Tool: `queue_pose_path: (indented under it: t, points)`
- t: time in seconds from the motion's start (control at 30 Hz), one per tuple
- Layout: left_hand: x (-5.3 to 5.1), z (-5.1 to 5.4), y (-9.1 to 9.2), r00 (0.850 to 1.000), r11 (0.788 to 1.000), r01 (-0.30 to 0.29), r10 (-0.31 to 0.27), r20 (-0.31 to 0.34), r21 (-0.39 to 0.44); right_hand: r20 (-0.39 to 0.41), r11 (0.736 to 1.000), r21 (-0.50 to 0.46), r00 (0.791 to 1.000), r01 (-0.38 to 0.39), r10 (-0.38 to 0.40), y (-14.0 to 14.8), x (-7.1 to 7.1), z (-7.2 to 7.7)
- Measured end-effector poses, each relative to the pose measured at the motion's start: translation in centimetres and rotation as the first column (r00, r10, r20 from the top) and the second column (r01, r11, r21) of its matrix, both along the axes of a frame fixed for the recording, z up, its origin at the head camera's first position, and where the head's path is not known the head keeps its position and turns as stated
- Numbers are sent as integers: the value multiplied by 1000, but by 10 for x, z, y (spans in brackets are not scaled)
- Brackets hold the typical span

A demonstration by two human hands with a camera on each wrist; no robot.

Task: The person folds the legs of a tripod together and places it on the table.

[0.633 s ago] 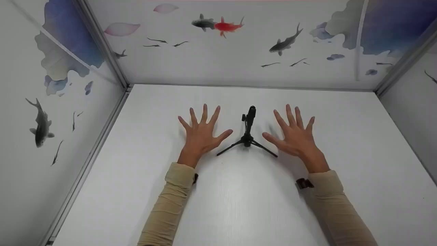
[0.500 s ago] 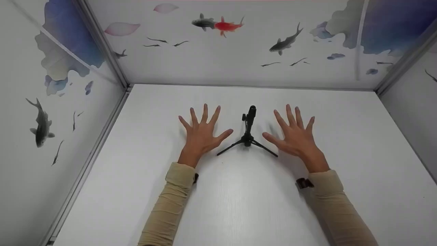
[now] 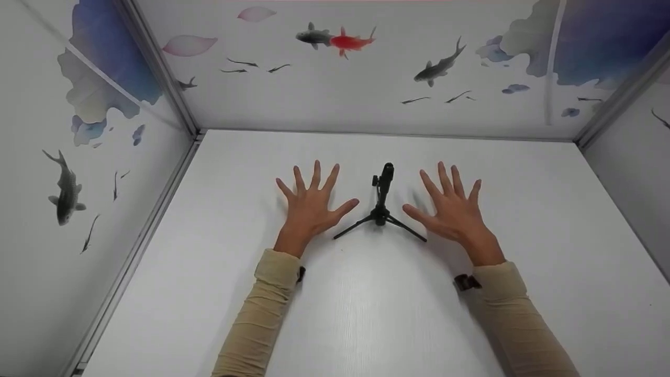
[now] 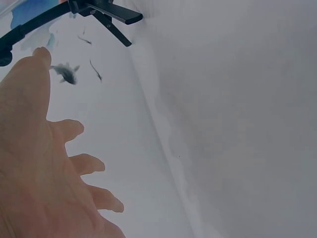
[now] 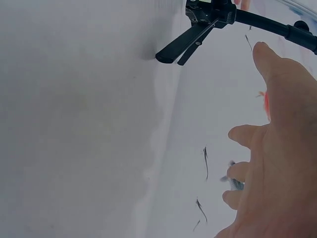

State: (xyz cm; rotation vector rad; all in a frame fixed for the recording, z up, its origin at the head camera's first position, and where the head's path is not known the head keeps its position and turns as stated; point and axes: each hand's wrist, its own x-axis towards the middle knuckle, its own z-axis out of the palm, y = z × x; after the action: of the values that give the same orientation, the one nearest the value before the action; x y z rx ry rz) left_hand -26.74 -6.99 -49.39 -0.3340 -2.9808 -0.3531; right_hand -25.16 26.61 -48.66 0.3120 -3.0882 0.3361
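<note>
A small black tripod stand (image 3: 380,212) stands upright on the white table between the two hands, its legs spread and a knob on the side of its post. To its left is my left hand (image 3: 309,212), fingers fanned wide, thumb pointing toward the stand without touching it. On the other side my right hand (image 3: 454,212) is spread the same way, its thumb also apart from the stand. Both hold nothing. The left wrist view shows the stand's legs (image 4: 116,12) beyond the thumb; in the right wrist view the legs (image 5: 183,44) appear at the top.
The white table (image 3: 345,314) is enclosed by a back wall (image 3: 340,104) and side walls printed with fish and blue shapes. Metal framing (image 3: 188,136) runs along the corners. Dark wrist cameras (image 3: 467,281) show at the beige sleeves (image 3: 500,283).
The whole head view has shifted very slightly. Both hands and the tripod stand otherwise keep their places.
</note>
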Motion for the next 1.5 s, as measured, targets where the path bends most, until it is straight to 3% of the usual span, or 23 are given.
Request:
queue_pose_path:
  t: [0.43, 0.6, 0.77, 1.0, 1.27, 1.5]
  points:
    - [2, 3, 1, 998, 994, 60, -63, 30, 86, -37, 998, -42, 999, -37, 36, -6, 3, 4]
    - [2, 6, 5, 994, 984, 109, -109, -12, 144, -86, 995, -85, 995, -56, 49, -8, 4, 7]
    - [3, 8, 10, 985, 957, 169, -155, -77, 235, -169, 987, -131, 983, -91, 68, -12, 4, 9]
    - [8, 11, 20, 978, 912, 208, -189, -87, 354, -324, 970, -190, 943, -150, 82, -18, 7, 13]
    - [10, 4, 32, 959, 881, 278, -234, -159, 383, -434, 957, -200, 895, -210, 106, -23, 8, 14]
    - [11, 0, 41, 953, 858, 302, -281, -113, 415, -514, 944, -194, 847, -267, 134, -30, 10, 16]
